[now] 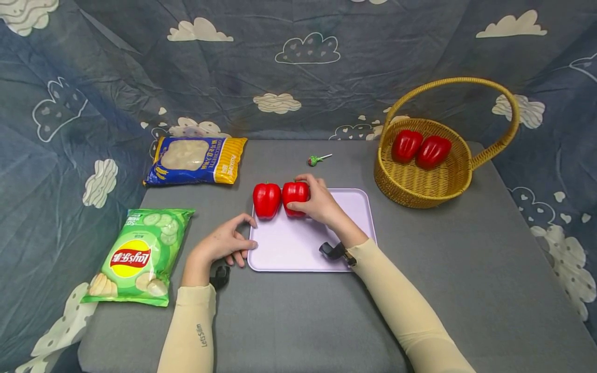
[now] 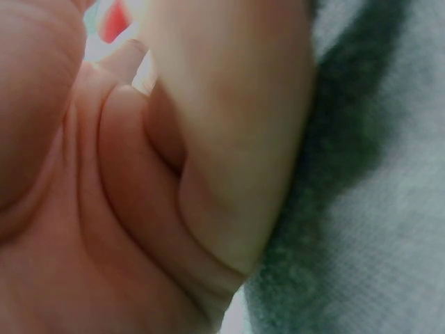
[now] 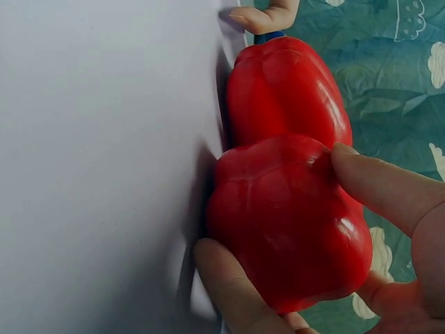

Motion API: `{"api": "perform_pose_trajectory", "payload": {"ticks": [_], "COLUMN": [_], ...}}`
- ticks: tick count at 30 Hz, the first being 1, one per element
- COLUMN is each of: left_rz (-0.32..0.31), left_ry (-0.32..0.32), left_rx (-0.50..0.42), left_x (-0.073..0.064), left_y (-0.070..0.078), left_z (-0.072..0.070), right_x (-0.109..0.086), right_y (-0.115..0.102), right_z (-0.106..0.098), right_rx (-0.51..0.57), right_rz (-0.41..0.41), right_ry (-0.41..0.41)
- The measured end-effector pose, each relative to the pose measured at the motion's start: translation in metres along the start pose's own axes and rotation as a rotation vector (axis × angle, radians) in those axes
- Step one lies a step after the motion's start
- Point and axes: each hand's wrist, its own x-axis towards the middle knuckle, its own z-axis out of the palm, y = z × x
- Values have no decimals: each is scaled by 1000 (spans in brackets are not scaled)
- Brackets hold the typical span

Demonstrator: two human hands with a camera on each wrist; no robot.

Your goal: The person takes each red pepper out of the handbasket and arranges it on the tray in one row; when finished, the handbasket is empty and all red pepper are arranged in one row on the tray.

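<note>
My right hand [image 1: 322,202] grips a red bell pepper [image 1: 295,198] at the back of the lilac tray [image 1: 298,248]. In the right wrist view its thumb and fingers [image 3: 233,289] lie around this pepper [image 3: 288,223]. A second red bell pepper [image 1: 267,201] stands right beside it, at the tray's back left corner. My left hand [image 1: 224,241] rests at the tray's left edge, its index fingertip and thumb on the rim, spread apart. The left wrist view shows mostly the palm [image 2: 90,209], with other fingers bent.
A wicker basket [image 1: 420,199] with two red bell peppers [image 1: 434,152] stands at the right. A green lollipop [image 1: 313,160] lies behind the tray. At the left are a blue and yellow pasta bag [image 1: 186,158] and a green bag of chips [image 1: 140,254].
</note>
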Motion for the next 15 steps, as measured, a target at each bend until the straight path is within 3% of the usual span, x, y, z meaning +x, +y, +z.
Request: {"api": "perform_pose_trajectory", "payload": {"ticks": [15], "left_rz": [10], "left_ry": [-6], "left_rx": [2], "left_x": [2], "left_y": [-2], "left_z": [0], "right_x": [-2], "right_y": [-2], "right_z": [-10], "right_rx": [9], "right_rz": [7], "right_ry": [-41]}}
